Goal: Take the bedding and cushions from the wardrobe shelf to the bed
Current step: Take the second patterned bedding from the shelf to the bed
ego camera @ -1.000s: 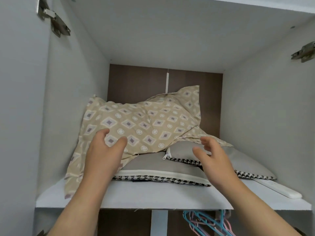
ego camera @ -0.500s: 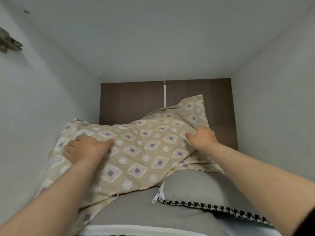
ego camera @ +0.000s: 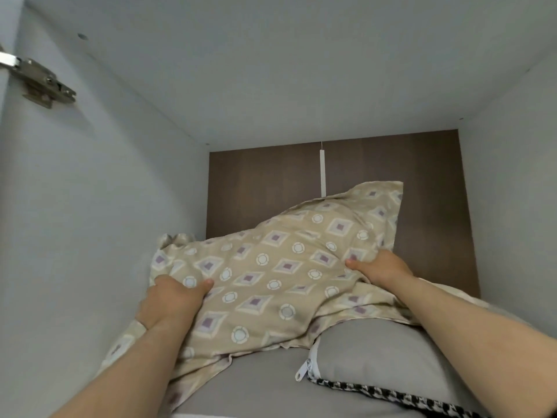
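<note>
Both hands now hold the patterned pillow

A moment ago the hands were only reaching. Now the left hand (ego camera: 170, 303) and right hand (ego camera: 378, 268) have their fingers closed on the pillow (ego camera: 271, 276), one at each side. It still lies on the grey cushions (ego camera: 382, 354), far back on the wardrobe shelf, ready to pull out.

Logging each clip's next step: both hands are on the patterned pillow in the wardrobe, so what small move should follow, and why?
Probably lift the beige patterned pillow slightly and draw it toward the shelf front. The left hand and right hand each have a grip on opposite sides, and the pillow lies on top of the grey cushions, so it comes out first.
</note>
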